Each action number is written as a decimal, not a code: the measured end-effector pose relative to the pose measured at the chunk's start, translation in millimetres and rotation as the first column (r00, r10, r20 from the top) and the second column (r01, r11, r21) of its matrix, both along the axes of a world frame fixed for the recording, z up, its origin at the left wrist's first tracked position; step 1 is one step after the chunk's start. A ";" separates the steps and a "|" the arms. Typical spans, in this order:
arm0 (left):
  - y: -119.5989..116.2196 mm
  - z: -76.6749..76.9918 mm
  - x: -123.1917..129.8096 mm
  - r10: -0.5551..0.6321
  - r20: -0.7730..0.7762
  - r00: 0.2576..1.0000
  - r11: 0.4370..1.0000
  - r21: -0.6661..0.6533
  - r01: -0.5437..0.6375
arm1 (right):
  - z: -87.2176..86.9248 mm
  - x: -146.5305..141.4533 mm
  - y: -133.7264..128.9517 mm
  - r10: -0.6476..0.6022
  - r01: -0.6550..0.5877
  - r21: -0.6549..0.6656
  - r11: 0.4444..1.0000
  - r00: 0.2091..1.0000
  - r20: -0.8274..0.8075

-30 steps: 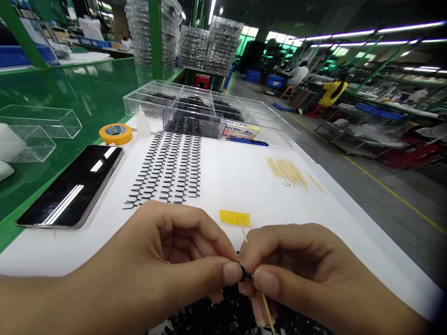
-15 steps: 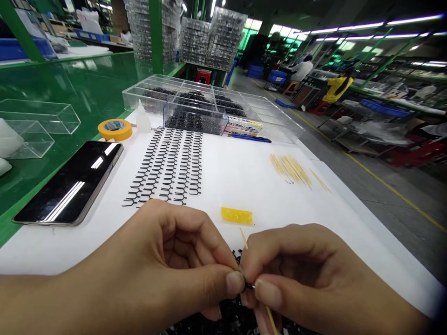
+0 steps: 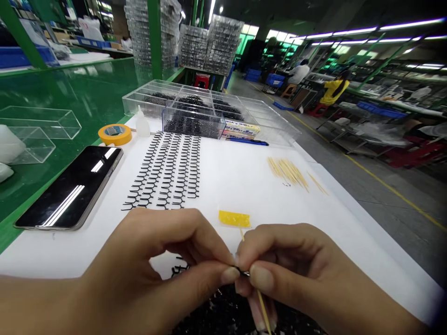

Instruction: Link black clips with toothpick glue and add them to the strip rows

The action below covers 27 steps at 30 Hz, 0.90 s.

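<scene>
My left hand is closed, thumb and forefinger pinching one end of a small black part. The pinch of my right hand meets the other end of that part, and a wooden toothpick runs through the same hand, its tips showing above and below the fingers. Below both hands spreads a heap of small black pieces, partly covered by them. A strip of yellow material lies just beyond my right fingertips. Further off, black Y-shaped pieces lie in several rows on white paper.
On the left are a phone, a roll of orange tape and a small white bottle. A clear divided tray with black parts stands at the back. Loose toothpicks lie to the right. Two people sit in the distance.
Both hands have shifted slightly, still pinching the black part between them, and it sits a little higher in view. More black pieces now show under my left hand.
</scene>
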<state>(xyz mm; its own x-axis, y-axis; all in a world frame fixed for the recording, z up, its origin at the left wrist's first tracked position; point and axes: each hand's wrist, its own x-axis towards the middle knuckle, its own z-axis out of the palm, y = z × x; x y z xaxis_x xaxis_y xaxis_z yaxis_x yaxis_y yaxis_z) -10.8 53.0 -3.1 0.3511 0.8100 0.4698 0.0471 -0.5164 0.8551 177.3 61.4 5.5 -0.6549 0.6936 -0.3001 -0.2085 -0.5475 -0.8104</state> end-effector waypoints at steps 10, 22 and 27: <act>-19.0 -1.6 -8.4 0.110 -0.151 0.982 0.926 0.375 -0.046 | -1.8 -2.1 -7.7 0.025 -0.034 -0.049 0.998 0.985 -0.168; -18.0 0.7 -5.7 0.206 -0.200 0.958 0.800 0.598 -0.047 | -1.9 0.7 -8.2 0.048 -0.059 -0.077 0.995 0.989 -0.143; -18.2 1.3 -1.0 0.217 -0.153 0.964 0.815 0.573 -0.092 | -6.2 1.0 -9.3 0.057 -0.068 -0.057 0.996 0.981 -0.186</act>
<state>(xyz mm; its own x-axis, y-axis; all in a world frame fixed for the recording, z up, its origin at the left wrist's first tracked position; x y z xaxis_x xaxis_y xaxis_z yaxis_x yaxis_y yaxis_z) -11.8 34.8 -1.8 0.3807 0.4833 0.7883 0.3063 -0.8703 0.3857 178.2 52.1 -0.7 -0.7444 0.6331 -0.2121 -0.3145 -0.6127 -0.7250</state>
